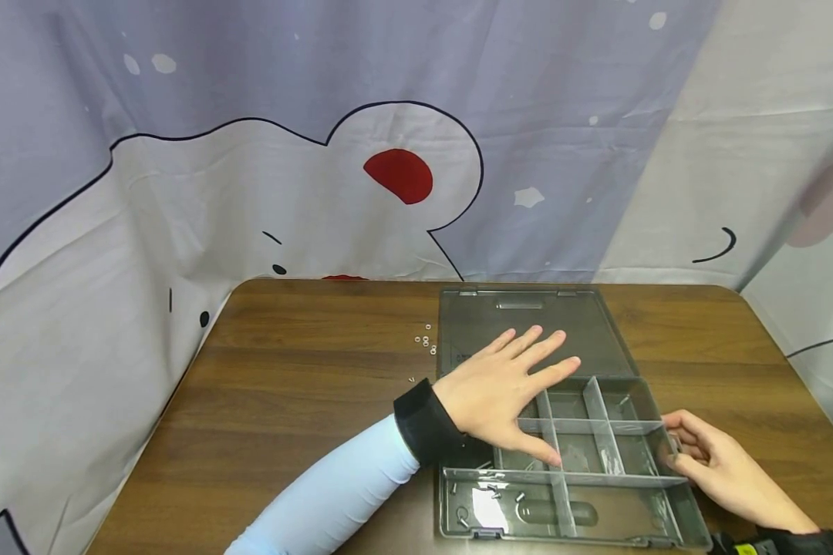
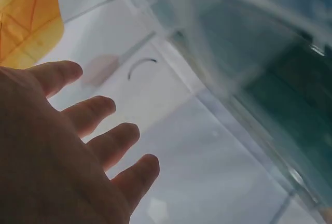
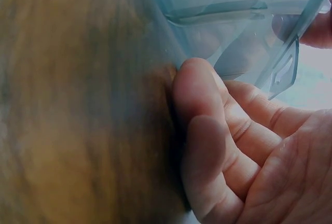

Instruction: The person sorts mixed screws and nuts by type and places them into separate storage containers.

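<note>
A translucent grey divided storage box [image 1: 628,479] sits at the table's front right, its lid [image 1: 527,312] folded back flat. Over the box's left part, my left hand [image 1: 493,397] is spread with fingers straight and holds nothing; in the left wrist view those fingers [image 2: 111,143] stand apart from the box's clear wall. My right hand [image 1: 718,466] grips the right side wall, its thumb toward the inside. The curled fingers [image 3: 199,86] show against the wall in the right wrist view. Several small screws [image 1: 494,492] lie in the front left compartment; my left hand hides part of the box.
Several small silvery nuts or washers [image 1: 426,341] lie on the wooden table [image 1: 305,385] left of the lid. A tiny piece [image 1: 412,379] rests nearer the left wrist. A patterned curtain [image 1: 250,193] hangs behind the table's back edge.
</note>
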A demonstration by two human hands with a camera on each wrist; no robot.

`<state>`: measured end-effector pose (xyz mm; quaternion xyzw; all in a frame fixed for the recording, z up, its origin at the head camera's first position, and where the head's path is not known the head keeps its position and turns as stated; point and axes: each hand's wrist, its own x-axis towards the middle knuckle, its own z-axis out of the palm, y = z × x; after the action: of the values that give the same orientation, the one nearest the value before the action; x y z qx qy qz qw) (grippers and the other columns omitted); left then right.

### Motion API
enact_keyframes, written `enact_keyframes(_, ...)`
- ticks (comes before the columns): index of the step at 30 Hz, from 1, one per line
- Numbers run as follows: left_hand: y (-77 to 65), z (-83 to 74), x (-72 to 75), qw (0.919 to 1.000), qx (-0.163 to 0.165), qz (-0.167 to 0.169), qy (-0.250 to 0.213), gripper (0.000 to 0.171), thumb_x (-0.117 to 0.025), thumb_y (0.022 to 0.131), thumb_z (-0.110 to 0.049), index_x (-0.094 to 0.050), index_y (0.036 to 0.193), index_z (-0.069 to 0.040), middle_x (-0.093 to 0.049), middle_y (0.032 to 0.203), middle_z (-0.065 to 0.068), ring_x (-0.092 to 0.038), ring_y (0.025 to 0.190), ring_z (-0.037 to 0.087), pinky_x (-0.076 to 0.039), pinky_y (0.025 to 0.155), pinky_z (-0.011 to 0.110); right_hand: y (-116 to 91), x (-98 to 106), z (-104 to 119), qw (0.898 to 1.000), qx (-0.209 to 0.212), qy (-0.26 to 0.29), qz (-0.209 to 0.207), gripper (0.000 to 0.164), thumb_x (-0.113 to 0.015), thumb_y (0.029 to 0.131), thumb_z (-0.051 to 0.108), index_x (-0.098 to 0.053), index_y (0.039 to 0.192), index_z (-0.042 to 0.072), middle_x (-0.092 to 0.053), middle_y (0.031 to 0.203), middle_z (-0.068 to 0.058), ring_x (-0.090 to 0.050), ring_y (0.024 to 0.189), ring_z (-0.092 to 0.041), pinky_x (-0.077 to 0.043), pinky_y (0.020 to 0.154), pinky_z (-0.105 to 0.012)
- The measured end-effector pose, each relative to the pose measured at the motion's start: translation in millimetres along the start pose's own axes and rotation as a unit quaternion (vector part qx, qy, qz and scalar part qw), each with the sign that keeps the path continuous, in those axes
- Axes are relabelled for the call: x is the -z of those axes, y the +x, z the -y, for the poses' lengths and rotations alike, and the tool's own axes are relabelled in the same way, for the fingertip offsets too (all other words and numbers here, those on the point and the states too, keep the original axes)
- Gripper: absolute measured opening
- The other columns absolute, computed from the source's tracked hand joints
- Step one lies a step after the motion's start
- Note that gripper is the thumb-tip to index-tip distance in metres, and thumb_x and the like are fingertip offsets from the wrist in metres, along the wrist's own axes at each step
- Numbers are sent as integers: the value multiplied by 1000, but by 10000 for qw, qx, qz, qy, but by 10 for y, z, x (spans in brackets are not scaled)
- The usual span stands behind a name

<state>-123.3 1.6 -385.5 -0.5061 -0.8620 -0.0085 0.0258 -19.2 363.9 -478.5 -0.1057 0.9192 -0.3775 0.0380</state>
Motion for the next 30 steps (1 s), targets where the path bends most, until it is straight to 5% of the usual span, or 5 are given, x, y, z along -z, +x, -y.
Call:
enact_keyframes(8, -505, 380, -118, 9983, 384, -309, -310, 117, -51, 78, -93, -16, 167, -27, -9, 176, 5, -14, 162, 30, -22, 128, 53, 17, 0, -6, 10000, 71, 49, -48, 38, -68, 91, -3, -57, 126, 5, -56, 116, 36, -59, 100, 15, -54, 66, -22)
enact_keyframes(16, -926, 703, -281, 9950, 653, -249, -715, 112, -56, 82, -87, -24, 166, -21, -21, 173, 9, -25, 159, 33, -26, 127, 54, -11, 12, 7, 9995, -241, -8, 210, 38, -63, 95, -3, -54, 131, 2, -63, 129, -30, -55, 101, 19, -56, 69, -23)
enact_keyframes(24, -1078, 895, -394, 9962, 706, -338, -395, 74, -74, 88, -45, -53, 147, -7, -57, 141, 10, -58, 129, 27, -49, 110, 42, -1, 14, -9, 9997, -188, 20, 125, 37, -64, 94, -3, -56, 129, 3, -66, 123, 7, -56, 101, 18, -55, 68, -23)
enact_keyframes(28, -1082, 961, -454, 9961, 696, -511, -170, 39, -78, 87, -21, -69, 122, -6, -63, 110, 5, -64, 97, 18, -56, 91, 34, 4, 5, 0, 9998, -193, 31, 100, 38, -64, 93, -3, -56, 129, 3, -66, 123, 12, -57, 101, 17, -55, 68, -23)
enact_keyframes(30, -1082, 984, -481, 9959, 710, -540, -160, 28, -78, 87, -16, -72, 113, -7, -63, 101, 3, -63, 89, 16, -57, 84, 32, 1, 2, 6, 9997, -213, 17, 132, 37, -64, 93, -3, -56, 129, 3, -69, 125, -5, -57, 101, 18, -56, 68, -23)
